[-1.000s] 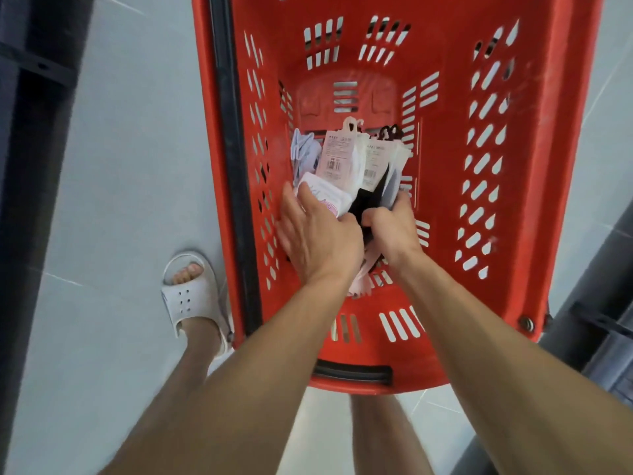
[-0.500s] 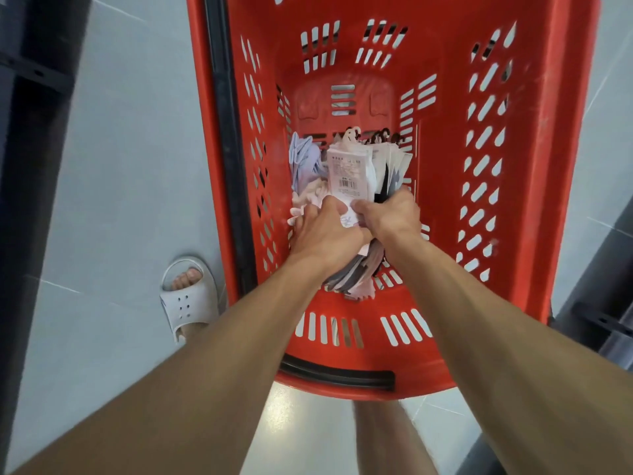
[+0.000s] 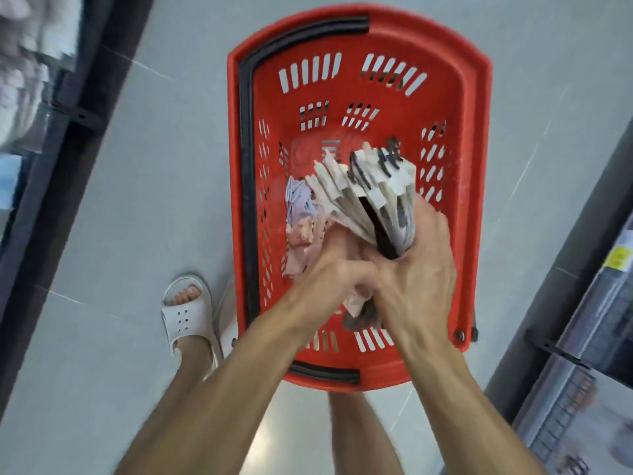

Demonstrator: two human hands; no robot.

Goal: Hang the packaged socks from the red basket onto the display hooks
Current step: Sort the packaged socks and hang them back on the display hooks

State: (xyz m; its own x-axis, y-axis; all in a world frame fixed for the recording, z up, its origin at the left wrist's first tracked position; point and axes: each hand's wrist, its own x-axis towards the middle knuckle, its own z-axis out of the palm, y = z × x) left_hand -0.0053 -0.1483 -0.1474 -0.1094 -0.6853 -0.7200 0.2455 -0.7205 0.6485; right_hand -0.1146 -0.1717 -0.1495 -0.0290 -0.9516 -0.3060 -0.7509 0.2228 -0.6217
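The bundle of packaged socks (image 3: 370,197) is held over the inside of the red basket (image 3: 481,149), with its card tops fanned out and pointing away. The right hand (image 3: 418,269) is wrapped around its lower part, and the left hand (image 3: 335,279) is curled on the same end, touching the right one. Loose lilac and pink socks (image 3: 301,217) lie in the basket. The basket stands on the grey floor (image 3: 154,200), beside a white sandal (image 3: 186,313).
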